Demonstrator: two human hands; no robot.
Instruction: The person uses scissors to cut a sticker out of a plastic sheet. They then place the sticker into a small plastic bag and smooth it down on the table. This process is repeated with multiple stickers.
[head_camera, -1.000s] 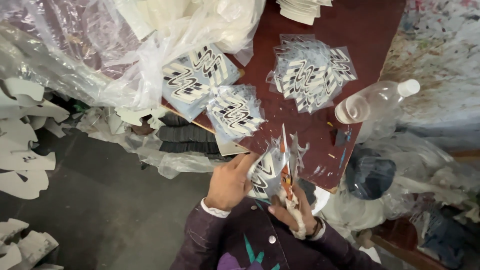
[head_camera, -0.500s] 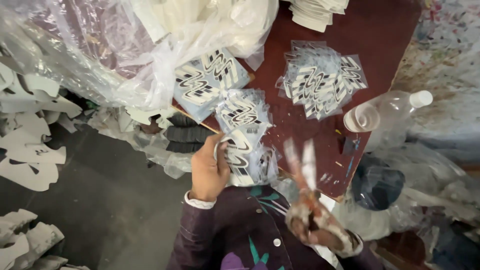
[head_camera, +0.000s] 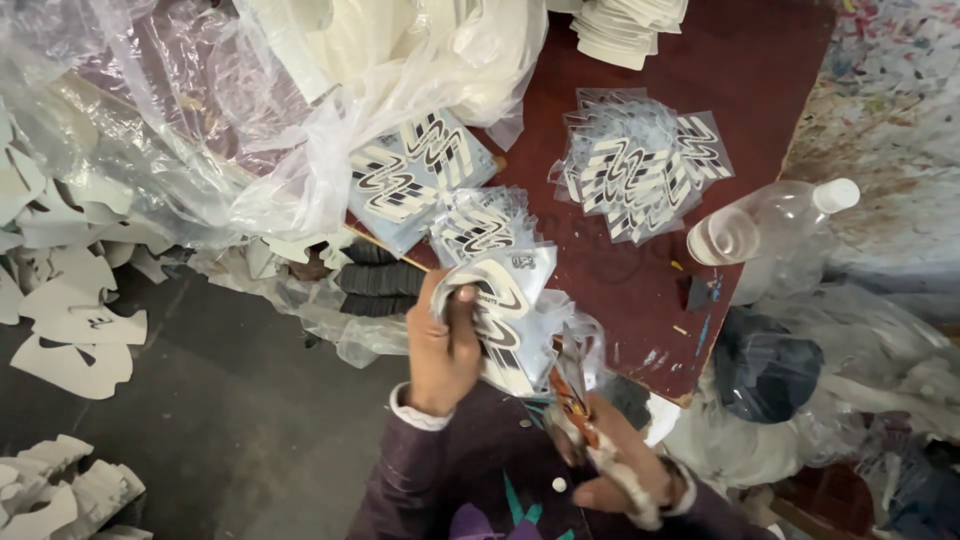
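Observation:
My left hand (head_camera: 441, 345) grips a clear plastic sheet printed with black-and-white wavy shapes (head_camera: 505, 310), held upright over the near edge of the dark red table (head_camera: 640, 270). My right hand (head_camera: 610, 460) holds scissors (head_camera: 570, 385) with cloth-wrapped handles; the blades meet the lower right edge of the sheet. Three stacks of cut printed pieces lie on the table: one on a pale blue sheet (head_camera: 415, 170), a small stack (head_camera: 480, 222) just beyond my left hand, and a bigger stack (head_camera: 640, 165) to the right.
A clear plastic bottle (head_camera: 770, 222) lies at the table's right edge. Crumpled clear plastic bags (head_camera: 250, 110) cover the far left of the table. White cut shapes (head_camera: 70, 330) litter the grey floor at left. A white stack (head_camera: 625, 20) sits at the far edge.
My right hand swung the scissors out to the right, then brought them back to the sheet's lower edge. My left hand raised and turned the sheet.

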